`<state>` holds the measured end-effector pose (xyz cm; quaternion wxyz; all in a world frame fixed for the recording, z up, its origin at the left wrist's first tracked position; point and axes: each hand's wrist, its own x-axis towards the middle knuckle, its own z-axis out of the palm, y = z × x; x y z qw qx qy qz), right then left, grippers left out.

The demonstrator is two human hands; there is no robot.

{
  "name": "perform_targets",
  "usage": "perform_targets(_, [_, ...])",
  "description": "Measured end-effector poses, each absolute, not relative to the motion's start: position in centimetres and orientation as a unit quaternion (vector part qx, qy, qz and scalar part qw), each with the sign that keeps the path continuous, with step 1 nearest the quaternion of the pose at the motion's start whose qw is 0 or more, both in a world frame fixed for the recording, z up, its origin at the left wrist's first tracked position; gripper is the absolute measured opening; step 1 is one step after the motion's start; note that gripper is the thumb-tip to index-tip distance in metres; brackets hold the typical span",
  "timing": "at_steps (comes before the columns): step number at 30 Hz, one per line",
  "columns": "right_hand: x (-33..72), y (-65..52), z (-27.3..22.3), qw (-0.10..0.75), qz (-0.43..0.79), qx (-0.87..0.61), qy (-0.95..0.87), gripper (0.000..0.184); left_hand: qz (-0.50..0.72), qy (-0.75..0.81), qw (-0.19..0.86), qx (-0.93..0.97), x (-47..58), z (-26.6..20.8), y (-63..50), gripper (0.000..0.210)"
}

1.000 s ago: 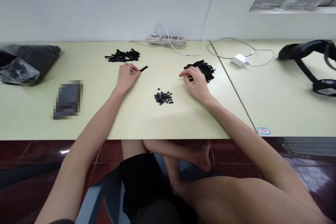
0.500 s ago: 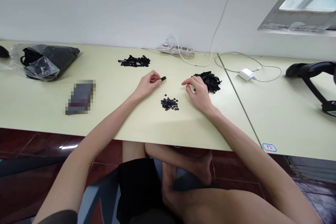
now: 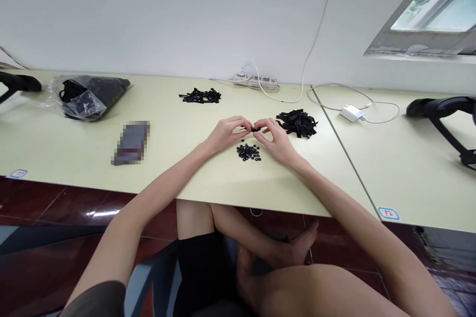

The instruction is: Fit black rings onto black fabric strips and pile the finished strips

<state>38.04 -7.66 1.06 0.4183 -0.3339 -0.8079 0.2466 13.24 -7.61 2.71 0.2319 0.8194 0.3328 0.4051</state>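
Observation:
Just above a small heap of black buttons [image 3: 248, 152], my two hands meet over the table. A short black fabric strip [image 3: 255, 130] is pinched between the thumb and fingertips of my left hand [image 3: 229, 133]. My right hand [image 3: 277, 143] has its thumb and fingertips closed on the right end of the same strip. The fingers hide part of it, and whether a button is in there too I cannot make out. Close beyond my right hand lies a pile of black strips [image 3: 297, 124]. Another, flatter group of black strips [image 3: 201, 96] lies farther back to the left.
A plastic bag of black material [image 3: 94, 96] and a pixelated dark object [image 3: 131, 142] lie on the left. At the back is a power strip [image 3: 256, 80] with white cables. A white charger [image 3: 351, 113] and a black stand [image 3: 442, 121] are on the right.
My right hand has moved left, and its fingers have closed on the strip held by my left hand. The view has shifted slightly.

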Motion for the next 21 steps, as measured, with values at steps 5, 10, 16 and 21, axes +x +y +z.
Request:
perform_targets(5, [37.8, -7.6, 1.2, 0.42, 0.24, -0.335, -0.808, 0.005, 0.433, 0.34, 0.281, 0.786, 13.7, 2.7, -7.8, 0.023])
perform_targets(10, [37.5, -7.7, 1.7, 0.438, 0.316, -0.343, -0.768, 0.009, 0.485, 0.333, 0.373, 0.718, 14.5, 2.2, -7.9, 0.024])
perform_targets(16, [37.5, -8.3, 1.9, 0.473, 0.326, -0.342, -0.744, 0.012, 0.485, 0.369, 0.457, 0.649, 15.0, 2.2, -7.8, 0.037])
perform_targets(21, [38.3, -9.0, 2.1, 0.46, 0.308, -0.359, -0.751, 0.01, 0.451, 0.371, 0.488, 0.648, 15.0, 1.9, -7.6, 0.04])
